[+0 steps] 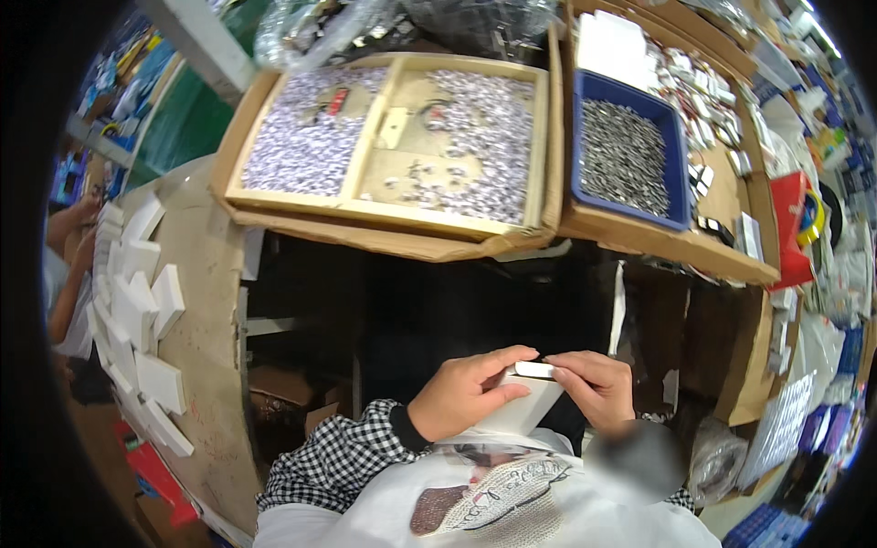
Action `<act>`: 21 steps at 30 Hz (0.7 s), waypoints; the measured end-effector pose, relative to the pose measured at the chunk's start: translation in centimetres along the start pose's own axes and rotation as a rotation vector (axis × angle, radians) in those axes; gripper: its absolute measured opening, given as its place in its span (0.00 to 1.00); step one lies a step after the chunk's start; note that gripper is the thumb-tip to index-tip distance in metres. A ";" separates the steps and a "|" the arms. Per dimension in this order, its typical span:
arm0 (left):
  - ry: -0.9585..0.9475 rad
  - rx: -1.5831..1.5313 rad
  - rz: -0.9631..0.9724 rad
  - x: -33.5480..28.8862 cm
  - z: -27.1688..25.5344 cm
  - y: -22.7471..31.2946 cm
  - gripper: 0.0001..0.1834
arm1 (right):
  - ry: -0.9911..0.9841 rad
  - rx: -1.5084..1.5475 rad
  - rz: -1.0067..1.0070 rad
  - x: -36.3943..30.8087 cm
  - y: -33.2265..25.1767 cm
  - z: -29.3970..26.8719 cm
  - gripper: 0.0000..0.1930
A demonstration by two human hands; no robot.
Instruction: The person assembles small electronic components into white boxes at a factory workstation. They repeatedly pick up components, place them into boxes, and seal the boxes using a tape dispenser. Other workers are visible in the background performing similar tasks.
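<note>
Close to my body, my left hand (468, 391) pinches a small white rectangular piece (534, 370) between thumb and fingers. The thumb and fingertips of my right hand (598, 388) close on the other end of the same piece. A dark edge shows along its upper side; its exact kind cannot be made out. Just under it, a larger white flat-sided object (519, 411) is partly covered by my left hand. Beyond my hands, a wooden tray (361, 137) with two compartments holds many tiny white-and-purple parts. Beside it, a blue bin (676, 173) is filled with small dark metal parts.
White boxes (162, 384) stand and lie along the left table (215, 365). A cardboard tray (731, 196) at the right carries assorted small white parts. Clear plastic bags (320, 36) lie behind the wooden tray. Another person's arm (73, 274) shows at the far left.
</note>
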State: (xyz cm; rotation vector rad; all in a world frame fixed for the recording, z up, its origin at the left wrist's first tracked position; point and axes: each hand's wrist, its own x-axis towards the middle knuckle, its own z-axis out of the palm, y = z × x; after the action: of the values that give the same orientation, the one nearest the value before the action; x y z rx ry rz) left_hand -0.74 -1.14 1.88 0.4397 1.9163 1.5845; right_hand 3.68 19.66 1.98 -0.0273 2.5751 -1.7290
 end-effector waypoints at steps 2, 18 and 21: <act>-0.050 -0.061 -0.015 -0.4 1.5 0.7 0.22 | 0.034 -0.029 -0.020 -1.9 -0.8 -1.1 0.08; -0.257 -0.529 0.061 0.5 0.1 -2.5 0.13 | -0.053 -0.117 -0.187 -2.3 -1.3 -1.4 0.08; -0.212 -0.411 0.049 0.4 0.8 -2.0 0.14 | -0.031 -0.076 -0.040 -2.2 -1.6 -1.4 0.08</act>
State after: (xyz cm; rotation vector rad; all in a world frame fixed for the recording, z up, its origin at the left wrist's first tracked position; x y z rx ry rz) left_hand -0.32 -0.76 -0.23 0.4575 1.3874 1.8266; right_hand 5.82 20.46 4.08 -0.1076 2.6343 -1.6289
